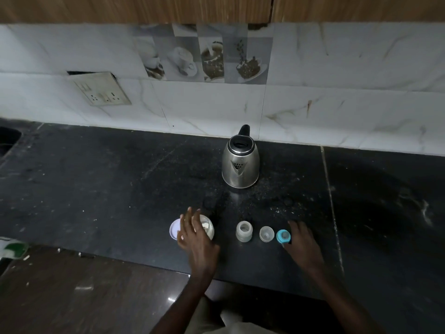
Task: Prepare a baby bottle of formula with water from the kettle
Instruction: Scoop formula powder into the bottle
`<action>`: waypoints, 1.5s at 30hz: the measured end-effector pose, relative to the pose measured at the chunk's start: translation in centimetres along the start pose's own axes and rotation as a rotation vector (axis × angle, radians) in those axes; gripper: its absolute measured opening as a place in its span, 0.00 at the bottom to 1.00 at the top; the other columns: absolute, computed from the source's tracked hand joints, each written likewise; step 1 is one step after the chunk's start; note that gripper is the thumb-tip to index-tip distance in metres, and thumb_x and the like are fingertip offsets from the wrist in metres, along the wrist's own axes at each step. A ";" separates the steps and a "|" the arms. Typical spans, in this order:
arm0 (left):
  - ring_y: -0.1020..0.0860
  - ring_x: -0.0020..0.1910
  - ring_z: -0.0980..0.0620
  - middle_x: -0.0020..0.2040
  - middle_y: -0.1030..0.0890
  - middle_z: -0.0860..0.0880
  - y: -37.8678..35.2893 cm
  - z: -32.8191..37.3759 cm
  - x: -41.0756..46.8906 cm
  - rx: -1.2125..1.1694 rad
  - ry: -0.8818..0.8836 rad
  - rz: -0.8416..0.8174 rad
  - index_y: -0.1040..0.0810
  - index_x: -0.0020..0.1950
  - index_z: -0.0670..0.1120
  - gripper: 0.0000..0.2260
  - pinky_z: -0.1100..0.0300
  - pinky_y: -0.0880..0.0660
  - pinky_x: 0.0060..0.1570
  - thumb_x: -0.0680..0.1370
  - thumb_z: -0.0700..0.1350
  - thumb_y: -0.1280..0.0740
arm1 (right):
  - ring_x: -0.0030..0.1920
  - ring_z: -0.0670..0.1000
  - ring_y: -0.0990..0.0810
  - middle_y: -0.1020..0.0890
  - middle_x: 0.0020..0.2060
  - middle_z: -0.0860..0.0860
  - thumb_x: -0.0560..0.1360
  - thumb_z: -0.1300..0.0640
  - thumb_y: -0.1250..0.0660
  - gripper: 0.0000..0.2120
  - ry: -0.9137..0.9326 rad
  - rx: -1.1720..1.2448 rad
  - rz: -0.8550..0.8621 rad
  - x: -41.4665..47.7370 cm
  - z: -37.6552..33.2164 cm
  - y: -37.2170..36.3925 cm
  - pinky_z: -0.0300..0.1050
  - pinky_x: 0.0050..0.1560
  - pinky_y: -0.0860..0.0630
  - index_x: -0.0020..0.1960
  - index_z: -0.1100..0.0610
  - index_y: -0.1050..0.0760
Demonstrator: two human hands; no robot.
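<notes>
Setup step: left hand [199, 241], fingers spread, over open jar [209, 229]; right hand [304, 242] flat beside teat ring [283, 236]. Open bottle [244, 231] stands between the hands, kettle [240, 162] beyond them — next likely needs a kettle-handle grip to pour.

A black counter [120, 189] carries a steel kettle [240, 165] near the wall. Along the front edge stand, left to right, a white lid [174, 229], powder jar [209, 229], open bottle [244, 231], clear cap [266, 234] and blue teat ring [283, 236].
</notes>
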State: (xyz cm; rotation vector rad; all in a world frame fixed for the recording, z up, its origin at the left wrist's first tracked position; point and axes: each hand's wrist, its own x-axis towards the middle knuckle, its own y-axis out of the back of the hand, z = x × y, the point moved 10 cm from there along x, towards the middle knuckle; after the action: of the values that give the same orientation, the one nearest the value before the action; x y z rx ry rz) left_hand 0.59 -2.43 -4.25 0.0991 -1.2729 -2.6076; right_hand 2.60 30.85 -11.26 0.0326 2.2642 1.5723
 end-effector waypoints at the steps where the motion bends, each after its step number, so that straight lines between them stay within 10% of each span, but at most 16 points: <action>1: 0.46 0.83 0.41 0.83 0.42 0.45 0.0 -1.1 0.2 0.044 0.059 -0.019 0.41 0.80 0.51 0.49 0.35 0.39 0.74 0.63 0.33 0.25 | 0.73 0.58 0.29 0.30 0.73 0.55 0.77 0.52 0.25 0.35 -0.022 0.048 0.027 -0.3 0.4 0.5 0.53 0.70 0.28 0.79 0.55 0.34; 15: 0.26 0.68 0.37 0.71 0.27 0.37 -2.6 -3.0 5.3 0.011 0.038 -0.468 0.35 0.74 0.36 0.45 0.49 0.27 0.64 0.63 0.39 0.15 | 0.56 0.57 0.16 0.21 0.62 0.56 0.77 0.63 0.27 0.18 0.037 0.486 0.349 -4.0 -8.6 6.8 0.57 0.60 0.20 0.67 0.60 0.20; 25: 0.23 0.61 0.37 0.61 0.21 0.39 -3.6 -1.5 7.7 -0.112 -0.276 -0.511 0.26 0.67 0.35 0.35 0.45 0.27 0.61 0.63 0.38 0.17 | 0.62 0.57 0.18 0.22 0.65 0.51 0.79 0.60 0.32 0.18 0.341 0.040 -0.058 -1.8 -24.9 -0.3 0.53 0.57 0.20 0.68 0.53 0.22; 32: 0.24 0.60 0.41 0.63 0.23 0.42 -3.2 -1.0 7.4 -0.135 -0.414 -0.519 0.30 0.72 0.38 0.30 0.44 0.25 0.59 0.73 0.39 0.24 | 0.63 0.60 0.17 0.19 0.65 0.56 0.83 0.59 0.38 0.15 0.214 -0.215 -0.142 0.6 -26.7 -3.4 0.54 0.58 0.21 0.68 0.57 0.21; 45: 0.27 0.70 0.45 0.71 0.25 0.43 -4.2 -0.6 7.8 -0.189 -0.524 -0.617 0.32 0.78 0.42 0.34 0.48 0.27 0.69 0.74 0.38 0.24 | 0.53 0.58 0.13 0.13 0.52 0.59 0.81 0.63 0.35 0.09 -0.068 0.010 -0.284 1.4 -24.5 -5.9 0.48 0.50 0.18 0.58 0.63 0.19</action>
State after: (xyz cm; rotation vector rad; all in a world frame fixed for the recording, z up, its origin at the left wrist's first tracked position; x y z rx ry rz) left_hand -7.61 -2.27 -7.64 -0.2923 -1.2845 -3.4373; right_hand -5.44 7.00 -9.69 -0.2201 2.1161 1.3891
